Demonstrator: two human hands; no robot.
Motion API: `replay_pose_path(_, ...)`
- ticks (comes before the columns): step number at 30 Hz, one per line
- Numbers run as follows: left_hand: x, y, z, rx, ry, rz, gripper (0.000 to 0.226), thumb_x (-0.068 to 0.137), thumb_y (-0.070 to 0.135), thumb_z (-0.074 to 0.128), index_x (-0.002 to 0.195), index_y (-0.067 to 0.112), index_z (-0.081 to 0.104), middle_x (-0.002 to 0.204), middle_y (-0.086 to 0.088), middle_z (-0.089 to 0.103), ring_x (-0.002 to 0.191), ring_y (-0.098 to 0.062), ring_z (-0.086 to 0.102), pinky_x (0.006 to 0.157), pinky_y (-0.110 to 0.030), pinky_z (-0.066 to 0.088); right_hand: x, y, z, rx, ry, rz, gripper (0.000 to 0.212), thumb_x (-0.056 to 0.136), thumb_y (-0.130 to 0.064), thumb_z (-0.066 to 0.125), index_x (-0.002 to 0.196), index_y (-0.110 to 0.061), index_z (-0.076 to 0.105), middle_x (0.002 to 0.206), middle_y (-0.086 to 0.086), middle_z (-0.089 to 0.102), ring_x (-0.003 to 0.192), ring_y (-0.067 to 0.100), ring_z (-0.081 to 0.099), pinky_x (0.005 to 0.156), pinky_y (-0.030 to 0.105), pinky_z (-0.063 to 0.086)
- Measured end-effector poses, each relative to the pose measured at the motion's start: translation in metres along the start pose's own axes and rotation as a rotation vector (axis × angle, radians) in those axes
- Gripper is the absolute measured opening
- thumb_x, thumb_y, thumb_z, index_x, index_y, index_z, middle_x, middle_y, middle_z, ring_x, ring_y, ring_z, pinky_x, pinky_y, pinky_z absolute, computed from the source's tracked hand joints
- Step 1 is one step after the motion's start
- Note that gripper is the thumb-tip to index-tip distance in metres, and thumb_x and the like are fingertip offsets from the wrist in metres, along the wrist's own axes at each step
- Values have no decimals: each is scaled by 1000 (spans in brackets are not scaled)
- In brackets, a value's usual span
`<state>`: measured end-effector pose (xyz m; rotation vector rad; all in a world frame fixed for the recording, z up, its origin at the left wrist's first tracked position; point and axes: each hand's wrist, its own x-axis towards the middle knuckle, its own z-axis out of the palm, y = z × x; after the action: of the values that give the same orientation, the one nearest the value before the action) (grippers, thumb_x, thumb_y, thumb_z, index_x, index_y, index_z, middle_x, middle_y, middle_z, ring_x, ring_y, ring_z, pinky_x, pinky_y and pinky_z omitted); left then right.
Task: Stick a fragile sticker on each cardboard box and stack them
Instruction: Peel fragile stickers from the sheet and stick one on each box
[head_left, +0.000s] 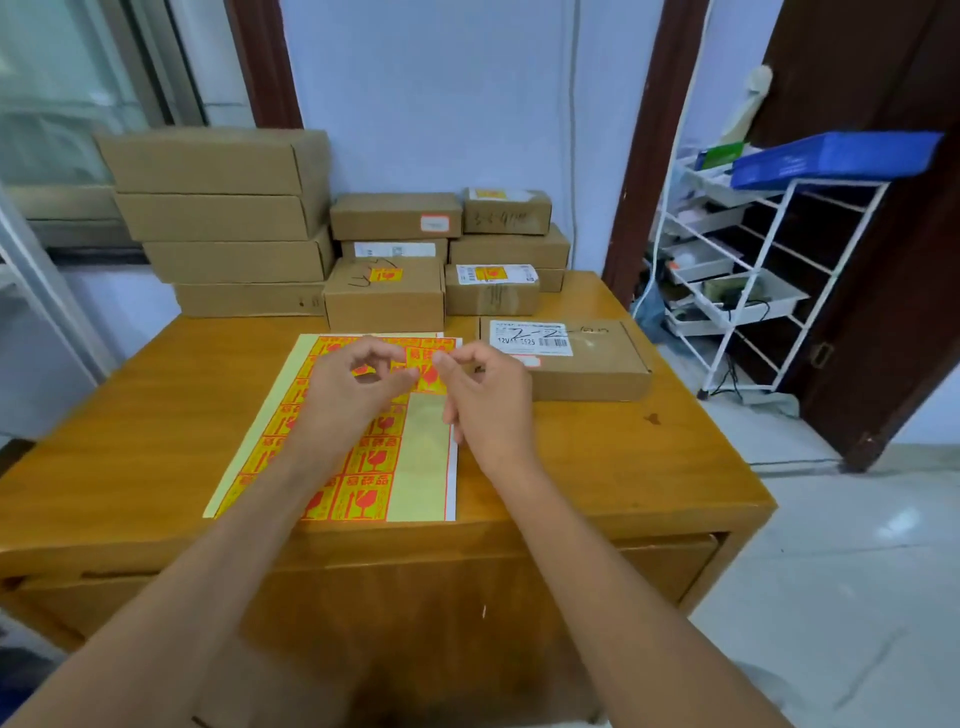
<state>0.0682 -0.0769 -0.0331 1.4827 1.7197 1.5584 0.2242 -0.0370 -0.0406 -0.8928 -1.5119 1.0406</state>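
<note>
A wooden desk (156, 410) is seen from above, with both bare forearms reaching in from 6 o'clock.

A sticker sheet (363, 467) lies flat at the centre of the desk; rows of orange-and-yellow fragile stickers are printed on it, and a bare strip of pale backing (422, 457) is exposed along its 3 o'clock edge.

The left hand (353, 382) is held over the upper part of the sheet, thumb and forefinger curled into a ring. Whether anything is pinched there cannot be told.

The right hand (485, 400) is held just beside it at 3 o'clock, its fingers (447, 358) curled with thumb and forefinger tips brought together. A single fragile sticker (427, 375) is seen between the two hands (it appears to be gripped at its top corner by the right fingers, though the contact is small and blurred).

A flat cardboard box (582, 364) with a white barcode label lies on the desk at 2 o'clock from the sheet, just beyond the right hand.

At 12 o'clock, smaller boxes (384, 296) are stacked against the wall, several already marked with yellow stickers. At 10 o'clock a stack of four long boxes (223, 223) is noted.

A white wire rack (753, 280) topped by a blue tray (836, 156) stands off the desk at 3 o'clock.
</note>
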Motion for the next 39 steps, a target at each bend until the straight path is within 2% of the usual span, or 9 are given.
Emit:
replay_pose_path(3, 2, 4, 1, 111, 81, 34, 35, 78, 40, 84, 108, 32, 67, 83, -2, 55, 75, -23, 64, 71, -43, 56, -1, -6, -14, 17, 49, 4, 22, 100, -29, 69, 89, -9, 70, 51, 2, 59, 39, 10, 47, 43, 23, 38)
replay_pose_path(8, 32, 38, 15, 119, 58, 292, 33, 81, 43, 82, 104, 28, 65, 83, 7, 50, 69, -8, 46, 64, -32, 41, 41, -12, -85, -189, 71, -183, 19, 95, -36, 74, 84, -22, 74, 58, -2, 64, 53, 8, 52, 54, 26, 41)
replay_pose_path(12, 71, 48, 67, 409, -260, 345, 66, 70, 75, 71, 123, 38, 55, 118, 12, 60, 99, -7, 62, 84, -41, 55, 104, -4, -132, -339, 135, -222, 20, 87, -36, 80, 73, -23, 75, 60, -7, 59, 57, 4, 45, 59, 26, 40)
replay_pose_path(14, 88, 43, 94, 673, -541, 285, 107, 59, 94, 59, 148, 40, 34, 152, 5, 42, 135, -18, 47, 106, -53, 45, 129, 8, -148, -377, 108, -176, 20, 89, -34, 79, 74, -22, 74, 64, -4, 62, 59, 5, 49, 62, 27, 42)
replay_pose_path(17, 110, 33, 122, 938, -708, 270, 135, 45, 105, 48, 157, 39, 9, 164, 0, 24, 147, -27, 29, 115, -57, 32, 157, 23, -162, -377, 55, -119, 24, 89, -37, 80, 74, -19, 75, 64, 0, 61, 60, 8, 48, 63, 27, 41)
replay_pose_path(23, 113, 15, 114, 1023, -378, 566, 115, 57, 104, 38, 153, 42, 25, 151, 2, 36, 138, -24, 36, 114, -48, 27, 170, 50, -167, -300, 93, -176, 21, 92, -30, 77, 74, -22, 72, 68, 6, 51, 63, 8, 44, 64, 20, 38)
replay_pose_path(27, 117, 11, 107, 1020, -302, 611, 107, 68, 102, 31, 151, 34, 37, 150, -5, 41, 137, -27, 38, 111, -50, 29, 158, 45, -169, -363, -7, -231, 20, 90, -29, 79, 72, -27, 71, 109, -8, 61, 105, 5, 56, 94, 30, 43)
replay_pose_path(30, 117, 8, 103, 988, -248, 564, 95, 77, 96, 30, 148, 35, 42, 148, -3, 43, 136, -25, 39, 112, -49, 29, 146, 42, -172, -437, -100, -196, 18, 89, -32, 79, 73, -28, 72, 134, -22, 55, 136, 1, 43, 117, 38, 31)
replay_pose_path(39, 118, 5, 98, 991, -216, 582, 81, 86, 87, 34, 143, 32, 48, 147, -4, 45, 135, -26, 42, 112, -50, 29, 146, 50, -160, -427, -45, -276, 22, 90, -26, 78, 72, -24, 65, 144, -20, 50, 141, 1, 41, 119, 38, 34)
